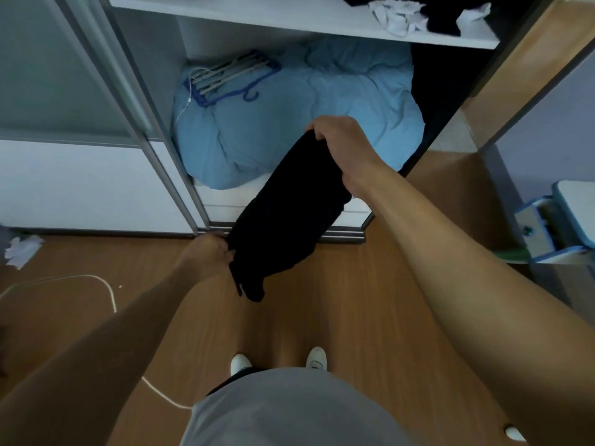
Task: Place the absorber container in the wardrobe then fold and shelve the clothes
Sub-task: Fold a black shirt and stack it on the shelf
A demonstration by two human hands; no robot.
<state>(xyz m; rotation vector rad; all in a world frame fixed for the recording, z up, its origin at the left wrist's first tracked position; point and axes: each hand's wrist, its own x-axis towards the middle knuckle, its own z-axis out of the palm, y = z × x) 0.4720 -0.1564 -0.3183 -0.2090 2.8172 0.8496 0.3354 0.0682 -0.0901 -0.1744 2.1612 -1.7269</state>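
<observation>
A black garment hangs stretched between both hands in front of the open wardrobe. My right hand grips its upper end, raised toward the wardrobe. My left hand pinches its lower edge near the wardrobe's bottom rail, and a loose end droops below. On the white shelf above lie crumpled white clothes and dark clothes. No absorber container is in sight.
A light blue duvet fills the lower compartment, with blue hangers on top. The sliding door stands at the left. A white cable and crumpled paper lie on the wooden floor. A blue stool stands at the right.
</observation>
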